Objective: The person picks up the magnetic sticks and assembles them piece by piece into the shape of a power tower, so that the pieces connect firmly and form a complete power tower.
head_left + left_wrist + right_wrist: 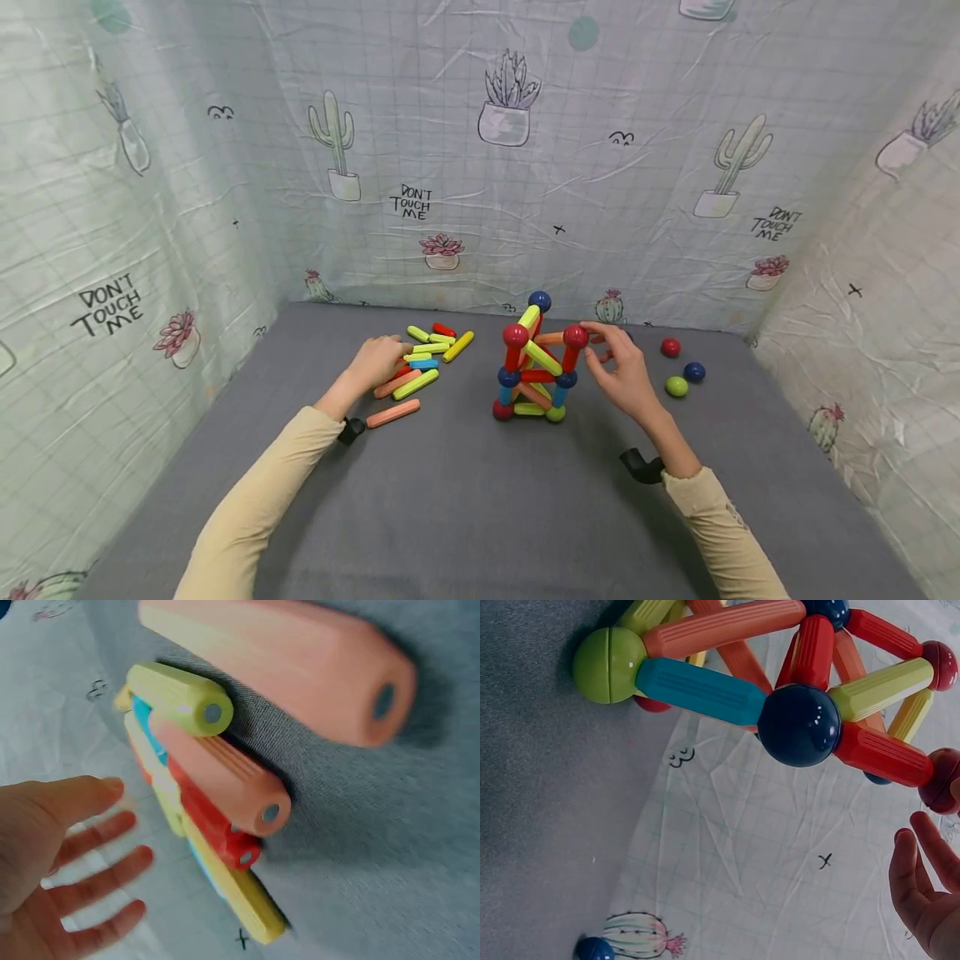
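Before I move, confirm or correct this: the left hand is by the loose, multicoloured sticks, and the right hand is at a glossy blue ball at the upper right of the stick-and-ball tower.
Wrong colour: the right hand is at a glossy red ball, not blue, as the head view shows. The left hand is by the loose, multicoloured sticks.

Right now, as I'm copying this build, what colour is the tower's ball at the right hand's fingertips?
The ball is red, clearest in the head view.

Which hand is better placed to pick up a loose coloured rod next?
Probably the left hand: open near loose ribbed coloured rods, while the right hand is at an upper glossy red ball.
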Demonstrator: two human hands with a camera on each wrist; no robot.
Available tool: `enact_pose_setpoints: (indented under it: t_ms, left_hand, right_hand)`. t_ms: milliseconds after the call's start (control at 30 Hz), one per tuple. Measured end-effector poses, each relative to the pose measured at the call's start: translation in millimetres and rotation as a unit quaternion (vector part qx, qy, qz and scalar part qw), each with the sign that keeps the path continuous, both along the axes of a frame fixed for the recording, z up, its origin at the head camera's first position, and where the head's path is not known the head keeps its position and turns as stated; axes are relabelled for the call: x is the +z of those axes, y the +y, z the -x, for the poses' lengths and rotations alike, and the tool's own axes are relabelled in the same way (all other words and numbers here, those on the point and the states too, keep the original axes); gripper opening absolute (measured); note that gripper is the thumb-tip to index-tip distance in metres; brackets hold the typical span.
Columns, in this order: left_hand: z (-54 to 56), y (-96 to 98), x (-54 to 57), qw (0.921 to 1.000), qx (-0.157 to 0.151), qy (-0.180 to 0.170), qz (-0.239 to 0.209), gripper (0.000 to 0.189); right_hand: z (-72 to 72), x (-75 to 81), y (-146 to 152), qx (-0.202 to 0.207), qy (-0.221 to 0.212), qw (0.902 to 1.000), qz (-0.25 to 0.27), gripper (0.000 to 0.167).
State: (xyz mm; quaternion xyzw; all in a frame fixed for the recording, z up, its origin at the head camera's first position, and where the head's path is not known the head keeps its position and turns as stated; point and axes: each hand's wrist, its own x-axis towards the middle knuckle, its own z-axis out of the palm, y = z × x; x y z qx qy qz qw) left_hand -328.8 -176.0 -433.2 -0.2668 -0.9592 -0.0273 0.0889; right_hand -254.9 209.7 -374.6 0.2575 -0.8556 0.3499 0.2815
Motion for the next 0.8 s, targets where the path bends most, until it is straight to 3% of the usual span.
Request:
enact_pose_setpoints:
  t_ms: [133, 200, 367, 500, 600, 700, 800]
  left_hand:
    - [10.2, 13.6, -11.0, 0.9985, -0.047, 0.010, 0.025, 0.018]
    - [13.9, 20.0, -17.2, 0.9975, -0.053, 0.010, 0.045, 0.016]
    - [19.3, 33.6, -22.4, 0.9940, -0.022, -0.002, 0.107, 0.020]
    - [20.5, 41.5, -18.7, 0.9904, -0.005, -0.014, 0.137, 0.025]
    - [21.3, 42.8, -15.2, 0.9877, 0.001, -0.004, 0.156, 0.030]
    - [22.0, 40.7, -12.5, 0.9895, 0.004, 0.009, 0.144, 0.030]
    - [22.4, 38.0, -10.9, 0.9943, 0.007, 0.020, 0.104, 0.025]
  right_hand:
    - [-0.7, -0.9, 1.0, -0.001, -0.005, 1.0000, 0.000, 0.038]
    - [-0.8, -1.1, 1.6, 0.000, -0.005, 1.0000, -0.002, 0.039]
    - [-1.8, 0.7, 2.1, 0.002, -0.003, 1.0000, -0.006, 0.038]
    - [-1.4, 1.9, 2.5, 0.005, -0.002, 1.0000, -0.007, 0.037]
    - [-0.2, 2.6, 2.8, 0.006, -0.001, 1.0000, -0.004, 0.037]
    - [0.9, 3.3, 3.2, 0.005, 0.003, 1.0000, -0.004, 0.036]
    - [1.2, 3.7, 4.2, 0.005, 0.005, 0.9999, -0.009, 0.035]
